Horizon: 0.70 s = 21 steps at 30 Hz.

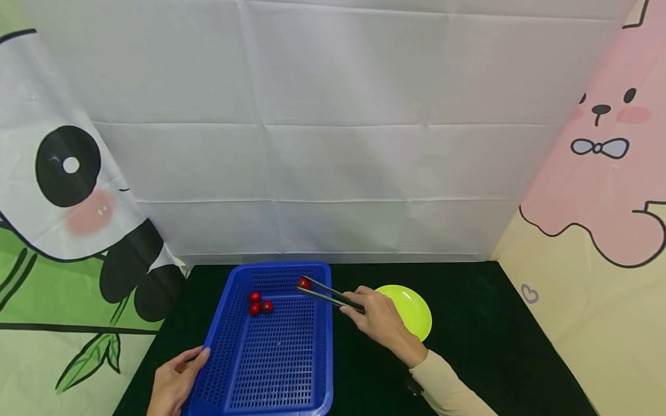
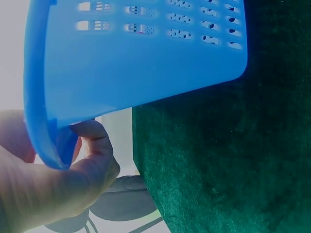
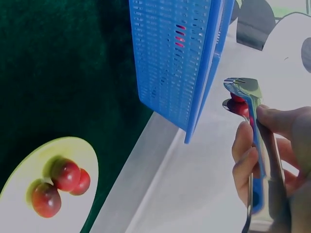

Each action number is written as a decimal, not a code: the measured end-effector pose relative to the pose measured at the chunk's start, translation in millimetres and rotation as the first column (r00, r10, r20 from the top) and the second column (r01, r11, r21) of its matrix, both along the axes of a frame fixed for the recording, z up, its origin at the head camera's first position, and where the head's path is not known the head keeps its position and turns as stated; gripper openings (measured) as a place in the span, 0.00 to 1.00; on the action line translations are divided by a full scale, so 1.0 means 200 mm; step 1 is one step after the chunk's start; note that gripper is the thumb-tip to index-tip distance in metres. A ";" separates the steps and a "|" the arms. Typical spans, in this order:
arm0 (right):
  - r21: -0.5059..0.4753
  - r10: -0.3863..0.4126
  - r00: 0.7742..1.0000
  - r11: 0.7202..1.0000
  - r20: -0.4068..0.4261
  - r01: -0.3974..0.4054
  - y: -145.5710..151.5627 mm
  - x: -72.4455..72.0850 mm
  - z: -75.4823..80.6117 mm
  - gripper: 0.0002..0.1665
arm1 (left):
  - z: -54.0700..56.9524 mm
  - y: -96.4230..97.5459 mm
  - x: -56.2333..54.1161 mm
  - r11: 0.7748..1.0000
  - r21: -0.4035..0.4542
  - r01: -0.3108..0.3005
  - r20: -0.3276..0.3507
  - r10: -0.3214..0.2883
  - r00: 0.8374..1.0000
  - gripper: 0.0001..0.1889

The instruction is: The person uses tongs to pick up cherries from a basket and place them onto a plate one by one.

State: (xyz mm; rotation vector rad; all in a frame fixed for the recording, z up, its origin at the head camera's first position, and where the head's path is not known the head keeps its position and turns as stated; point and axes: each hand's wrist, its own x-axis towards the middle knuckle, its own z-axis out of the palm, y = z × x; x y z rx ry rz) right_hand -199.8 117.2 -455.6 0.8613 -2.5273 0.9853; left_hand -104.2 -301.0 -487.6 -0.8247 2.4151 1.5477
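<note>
My left hand (image 1: 176,380) grips the rim of a blue perforated plastic basket (image 1: 326,358) at its near left side. In the left wrist view, thumb and fingers (image 2: 97,145) wrap the basket's edge. With my right hand (image 1: 382,320) I hold metal tongs (image 1: 333,297), their tips over the basket's far right part. A red cherry tomato (image 1: 304,283) is pinched between those tips. Several more cherry tomatoes (image 1: 255,308) lie together inside the basket, toward its far left. Past my right hand sits a yellow-green plate (image 1: 416,309); the right wrist view shows cherry tomatoes (image 3: 65,174) on it.
A dark green cloth (image 1: 494,346) covers the table under basket and plate. Behind the far edge hangs a white sheet (image 1: 338,162). Printed cloths flank the table, a panda (image 1: 67,219) to the left and a pink animal (image 1: 609,190) to the right.
</note>
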 end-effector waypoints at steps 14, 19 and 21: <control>-0.070 -0.039 0.999 0.997 -0.018 0.038 0.15 0.03 0.01 0.17 | -0.02 -0.01 0.00 1.000 -0.002 -0.023 -0.006 0.023 1.000 0.50; -0.087 -0.049 0.999 0.995 -0.003 0.049 0.20 0.04 0.01 0.17 | -0.01 0.00 0.00 1.000 -0.003 -0.031 -0.016 0.031 0.999 0.48; -0.084 -0.058 0.998 0.995 0.005 0.058 0.22 0.05 0.01 0.17 | -0.01 0.01 0.00 1.000 0.006 -0.027 -0.019 0.027 0.999 0.48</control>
